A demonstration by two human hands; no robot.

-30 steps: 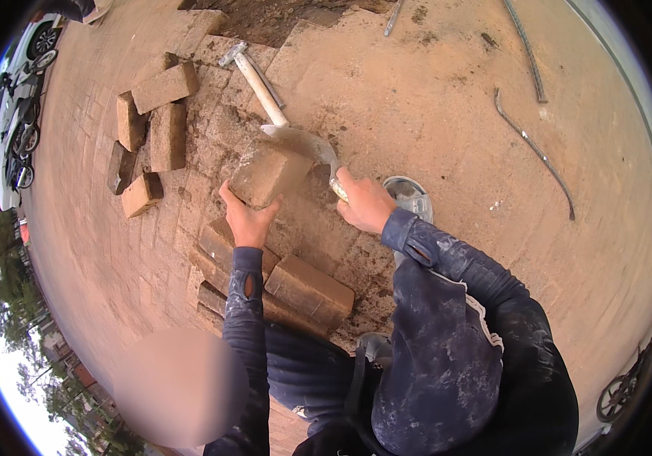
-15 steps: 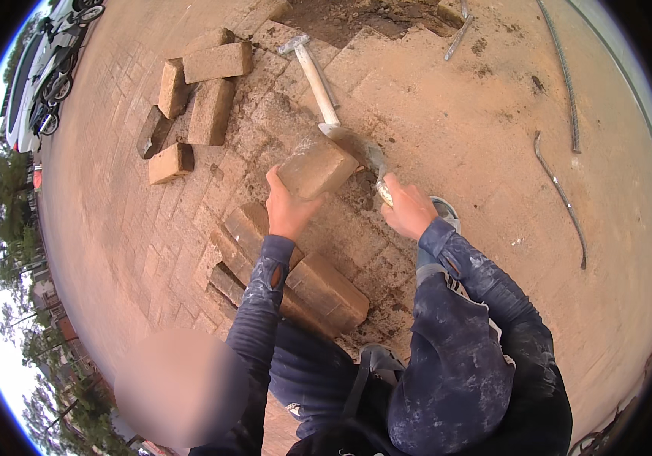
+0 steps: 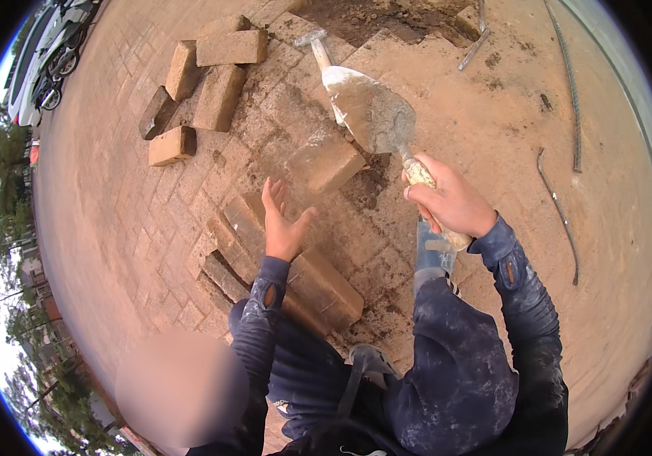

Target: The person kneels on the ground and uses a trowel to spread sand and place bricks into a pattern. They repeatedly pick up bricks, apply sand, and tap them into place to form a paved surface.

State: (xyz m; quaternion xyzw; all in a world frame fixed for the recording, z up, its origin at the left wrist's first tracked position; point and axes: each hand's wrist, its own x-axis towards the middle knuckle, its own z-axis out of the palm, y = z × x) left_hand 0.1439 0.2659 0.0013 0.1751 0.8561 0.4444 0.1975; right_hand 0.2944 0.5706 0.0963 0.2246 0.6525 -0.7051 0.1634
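The right hand (image 3: 451, 204) is closed around the pale handle of a mortar-smeared steel trowel (image 3: 371, 114). The left hand (image 3: 283, 224) hovers open, fingers spread, just beside a tan rectangular paving brick (image 3: 324, 164) lying on the sandy paved ground (image 3: 493, 114).

The left hand (image 3: 284, 228) has let go of the brick (image 3: 324, 163); the trowel (image 3: 371, 114) is now raised.

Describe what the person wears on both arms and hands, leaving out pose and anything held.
Both hands are bare: the left hand and the right hand wear no gloves. Each arm has a long dark navy-blue sleeve, dusted with pale smears, and the left sleeve has a small hole.
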